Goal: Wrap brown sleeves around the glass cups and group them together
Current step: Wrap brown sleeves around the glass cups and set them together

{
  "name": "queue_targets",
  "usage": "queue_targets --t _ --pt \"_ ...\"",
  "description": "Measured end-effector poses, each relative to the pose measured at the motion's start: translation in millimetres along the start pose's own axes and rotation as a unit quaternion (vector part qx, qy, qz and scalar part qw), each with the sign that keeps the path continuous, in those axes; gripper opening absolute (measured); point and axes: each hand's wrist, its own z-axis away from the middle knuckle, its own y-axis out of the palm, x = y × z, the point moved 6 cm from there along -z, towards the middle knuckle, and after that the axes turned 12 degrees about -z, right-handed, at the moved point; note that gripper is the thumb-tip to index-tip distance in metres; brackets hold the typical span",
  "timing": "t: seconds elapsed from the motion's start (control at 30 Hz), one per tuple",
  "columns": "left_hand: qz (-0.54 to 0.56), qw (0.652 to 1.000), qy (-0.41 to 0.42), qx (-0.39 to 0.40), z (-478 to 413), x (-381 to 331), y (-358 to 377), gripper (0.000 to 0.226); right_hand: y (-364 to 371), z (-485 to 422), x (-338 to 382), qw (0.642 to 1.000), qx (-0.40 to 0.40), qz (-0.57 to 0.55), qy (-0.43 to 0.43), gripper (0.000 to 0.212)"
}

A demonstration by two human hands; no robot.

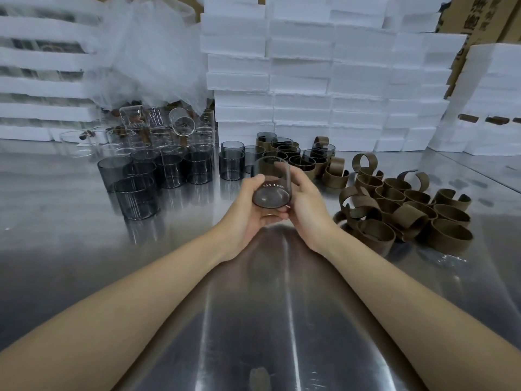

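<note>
My left hand (248,206) and right hand (306,207) clasped one glass cup (272,190); few sleeved cups (289,153) stood grouped, many bare cups (158,170) waited.

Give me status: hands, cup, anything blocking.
Hands: left hand, right hand both gripping smoky cup, tilted. Its brown sleeve seems on. Path to sleeved cups clear.

Steel tabletop (253,320) is lying open below the wrists; smoked glass cups (169,167) are blocking left of the left hand (248,204), brown sleeves (406,210) beyond the right hand (306,204), sleeved cups (284,152) ahead.
</note>
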Motion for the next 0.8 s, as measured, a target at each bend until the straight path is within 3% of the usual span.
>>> queue_targets --t 0.07,0.17,0.27,0.3,0.37,0.43,0.5,0.57,0.67,0.8 --pt "-0.006 1.000 0.008 -0.023 -0.2 -3.3 -7.6 0.048 4.8 -0.3 0.2 0.998 0.057 0.033 -0.006 0.064" --pt "-0.039 0.996 -0.027 -0.079 -0.9 -1.2 -13.9 0.052 12.2 0.8 -6.7 0.989 0.123 0.077 0.025 0.070" --pt "-0.197 0.972 -0.005 -0.127 2.5 -0.1 -19.0 0.042 10.1 7.6 -10.1 0.981 0.125 0.146 0.032 0.070" --pt "-0.296 0.944 0.051 -0.134 6.5 -6.9 -18.0 0.039 6.3 7.3 -6.5 0.982 0.092 0.167 0.012 0.067" --pt "-0.465 0.851 0.194 -0.145 18.7 -26.3 -8.9 0.041 -2.0 5.1 2.5 0.980 0.016 0.196 -0.042 0.060" --pt "-0.576 0.755 0.298 -0.103 28.2 -34.5 6.6 0.050 -2.5 4.9 6.9 0.969 -0.010 0.237 -0.076 0.052" --pt "-0.668 0.663 0.335 -0.046 33.9 -31.4 26.3 0.052 -1.8 6.0 4.6 0.952 0.005 0.292 -0.093 0.044" --pt "-0.716 0.619 0.321 -0.043 34.9 -27.3 35.7 0.055 -3.7 9.7 1.0 0.934 0.022 0.342 -0.104 0.046" --pt "-0.702 0.632 0.314 -0.091 36.7 -32.5 30.0 0.054 8.1 14.3 6.2 0.927 0.023 0.344 -0.145 0.044" --pt "-0.598 0.717 0.322 -0.156 38.3 -43.8 17.4 0.048 17.9 15.4 7.4 0.927 0.009 0.336 -0.167 0.020"
